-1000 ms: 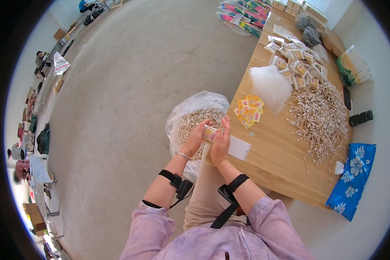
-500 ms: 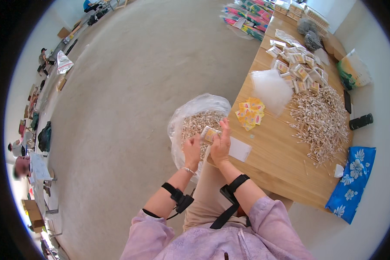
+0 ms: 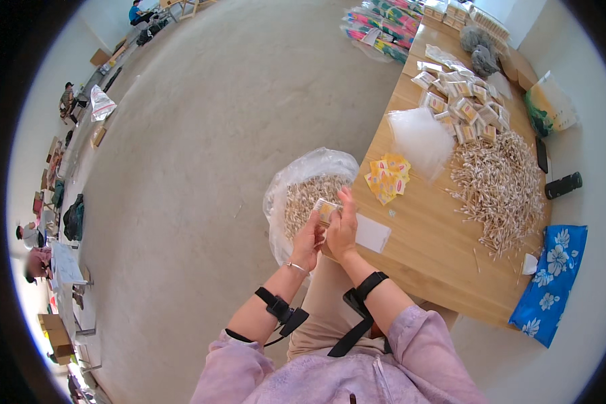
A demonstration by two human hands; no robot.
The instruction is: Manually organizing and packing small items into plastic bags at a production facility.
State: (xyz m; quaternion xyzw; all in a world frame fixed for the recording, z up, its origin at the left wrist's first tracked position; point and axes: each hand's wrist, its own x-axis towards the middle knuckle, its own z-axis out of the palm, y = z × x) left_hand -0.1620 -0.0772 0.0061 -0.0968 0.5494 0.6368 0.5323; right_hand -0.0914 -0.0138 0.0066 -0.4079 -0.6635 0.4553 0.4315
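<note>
A small clear pack of cotton swabs with a yellow card inside is held between my two hands, above the table's left edge. My left hand closes on its lower left side, while my right hand grips it from the right with the index finger raised. Beneath and beyond them, a clear plastic bag full of loose cotton swabs stands open. Just right of my right hand a white card lies on the tabletop. Yellow printed cards are heaped a little farther off.
The wooden table carries a stack of clear bags, a large pile of swabs and many filled packs. A black cylinder and a blue floral cloth lie along its right side. Colourful bundles sit beyond.
My left hand has moved right and up against the pack, where before it was apart from it. The right hand has kept its grip, nearly in place.
</note>
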